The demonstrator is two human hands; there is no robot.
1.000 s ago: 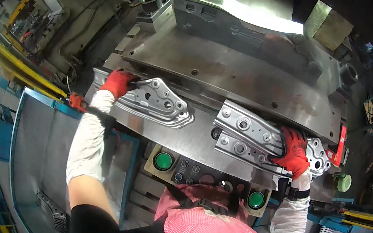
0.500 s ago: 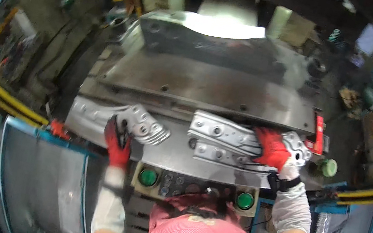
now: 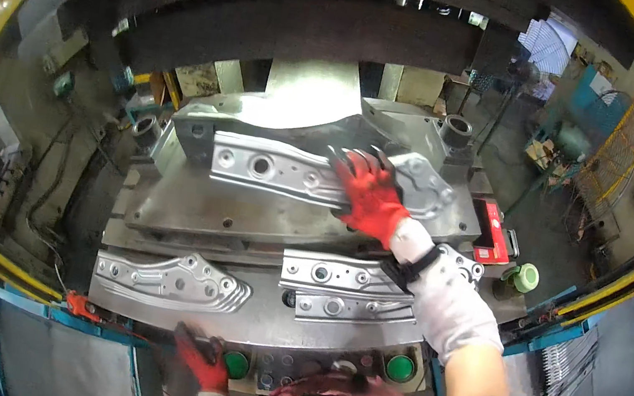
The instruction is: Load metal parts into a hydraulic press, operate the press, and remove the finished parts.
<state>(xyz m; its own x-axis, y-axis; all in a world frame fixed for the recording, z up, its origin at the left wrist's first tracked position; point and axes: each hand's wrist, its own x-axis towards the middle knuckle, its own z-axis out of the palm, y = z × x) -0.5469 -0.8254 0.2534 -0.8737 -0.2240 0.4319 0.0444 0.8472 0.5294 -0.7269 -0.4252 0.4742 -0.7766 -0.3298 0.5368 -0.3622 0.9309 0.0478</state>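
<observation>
My right hand (image 3: pixel 372 195), in a red glove with dark fingertips, grips a silver stamped metal bracket (image 3: pixel 275 172). Its fingers curl over the far edge and its thumb is at the near one. The long, holed bracket lies against the upright face of the steel die block (image 3: pixel 188 205). My left hand (image 3: pixel 202 358), gloved alike and slightly blurred, is at the table's front edge beside a green push button (image 3: pixel 236 365). Its fingers look apart, with nothing in them. Stacked brackets (image 3: pixel 167 277) lie at the left of the table; more brackets (image 3: pixel 337 274) lie under my right forearm.
A second green button (image 3: pixel 400 369) is on the control panel. Right of the die are a red box (image 3: pixel 491 233) and a light green cup (image 3: pixel 524 277). Yellow bars (image 3: pixel 617 276) flank the station. A dark press beam (image 3: pixel 295 33) hangs above. A fan (image 3: pixel 610 148) stands at the right.
My right hand has carried a bracket from the right-hand pile up and forward onto the die. My left hand has left the left stack and come back toward the green button. The view has tilted up.
</observation>
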